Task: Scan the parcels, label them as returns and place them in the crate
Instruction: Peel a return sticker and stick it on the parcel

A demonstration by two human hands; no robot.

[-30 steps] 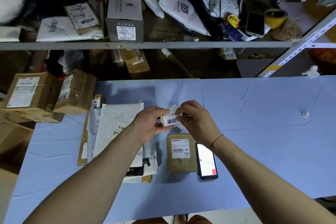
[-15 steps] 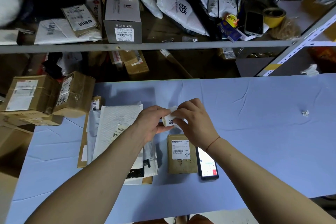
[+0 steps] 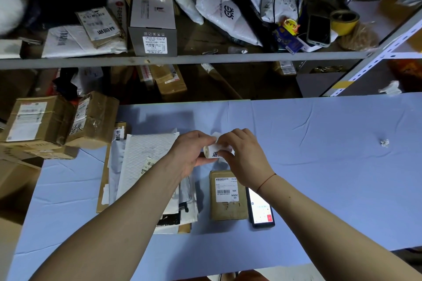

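Above the table's middle, my left hand grips a small white roll of return labels printed with black characters. My right hand pinches the label at the roll's right end and covers part of it. Just below the hands, a small brown cardboard parcel with a white barcode label lies flat on the blue table cloth. A phone with a lit screen lies against the parcel's right side. No crate can be made out.
A pile of white mailers and flat envelopes lies left of the parcel. Taped cardboard boxes crowd the table's left end. A metal shelf behind carries boxes, bags, a phone and a tape roll. A paper scrap lies at right.
My right hand has slid further over the roll, so less of the printed label shows. Both hands and the roll stay in about the same place.
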